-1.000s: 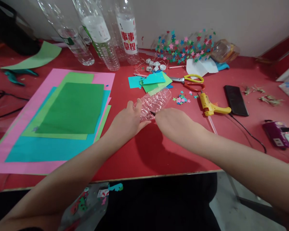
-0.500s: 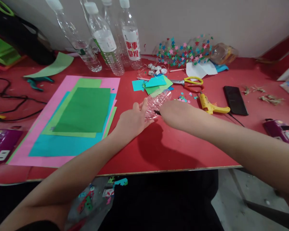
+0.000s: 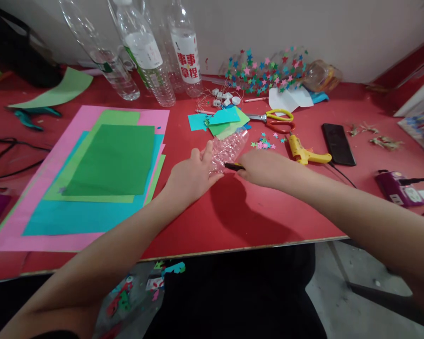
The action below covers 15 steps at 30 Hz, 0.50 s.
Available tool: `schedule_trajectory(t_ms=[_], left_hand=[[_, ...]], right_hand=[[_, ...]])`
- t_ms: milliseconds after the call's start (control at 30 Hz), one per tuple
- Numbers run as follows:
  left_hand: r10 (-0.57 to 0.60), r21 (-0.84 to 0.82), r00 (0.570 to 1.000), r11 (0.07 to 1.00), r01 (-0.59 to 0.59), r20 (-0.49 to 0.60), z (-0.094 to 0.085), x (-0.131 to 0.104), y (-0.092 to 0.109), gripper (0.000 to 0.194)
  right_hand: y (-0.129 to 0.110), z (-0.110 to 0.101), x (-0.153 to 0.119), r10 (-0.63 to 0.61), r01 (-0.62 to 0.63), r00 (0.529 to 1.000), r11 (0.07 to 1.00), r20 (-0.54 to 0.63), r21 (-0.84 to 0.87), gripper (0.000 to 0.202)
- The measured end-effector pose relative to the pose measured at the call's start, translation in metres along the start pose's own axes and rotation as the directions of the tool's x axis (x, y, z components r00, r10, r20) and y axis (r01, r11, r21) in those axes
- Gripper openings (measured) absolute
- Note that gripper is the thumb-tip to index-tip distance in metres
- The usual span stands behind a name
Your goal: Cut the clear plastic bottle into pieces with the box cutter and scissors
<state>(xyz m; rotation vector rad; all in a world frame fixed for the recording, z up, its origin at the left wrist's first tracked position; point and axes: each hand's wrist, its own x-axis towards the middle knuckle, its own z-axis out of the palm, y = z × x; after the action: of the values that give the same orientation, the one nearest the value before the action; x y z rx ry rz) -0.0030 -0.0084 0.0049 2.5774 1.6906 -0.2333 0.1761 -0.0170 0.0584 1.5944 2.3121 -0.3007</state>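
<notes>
A clear plastic bottle (image 3: 229, 148) lies on its side on the red table. My left hand (image 3: 191, 172) is closed round its near end, fingers over the top and thumb along the near side. In my right hand (image 3: 265, 167) is a slim utility knife (image 3: 234, 166) with a dark tip, pointing left against the bottle's near side. My fist hides most of its handle. Just behind the bottle are cut pieces of blue and green paper (image 3: 228, 117). Scissors (image 3: 277, 117) with yellow and red handles lie beyond my right hand.
Stacked coloured paper (image 3: 113, 160) lies on the left. Several upright bottles (image 3: 187, 54) stand along the wall, near a star-covered bottle (image 3: 265, 70). A yellow glue gun (image 3: 305, 153), a phone (image 3: 339, 143) and a purple power socket (image 3: 397, 187) are on the right.
My right hand has shifted slightly right, away from the bottle, so more of the knife shows. My left hand stays on the bottle. The camera view has moved a little.
</notes>
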Motion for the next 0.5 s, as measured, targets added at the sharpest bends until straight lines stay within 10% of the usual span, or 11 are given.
schedule_trajectory(t_ms=[167,500], left_hand=[[0.069,-0.115,0.998,0.991,-0.067,0.009,0.002,0.010,-0.016,0.087],[0.071,-0.086,0.997,0.994,-0.073,-0.031,0.002,0.008,-0.010,0.084]], right_hand=[[0.007,0.009,-0.016,0.008,-0.013,0.993,0.999,-0.117,-0.044,0.027],[-0.016,-0.044,-0.013,-0.055,0.050,0.991,0.998,-0.123,-0.046,0.026]])
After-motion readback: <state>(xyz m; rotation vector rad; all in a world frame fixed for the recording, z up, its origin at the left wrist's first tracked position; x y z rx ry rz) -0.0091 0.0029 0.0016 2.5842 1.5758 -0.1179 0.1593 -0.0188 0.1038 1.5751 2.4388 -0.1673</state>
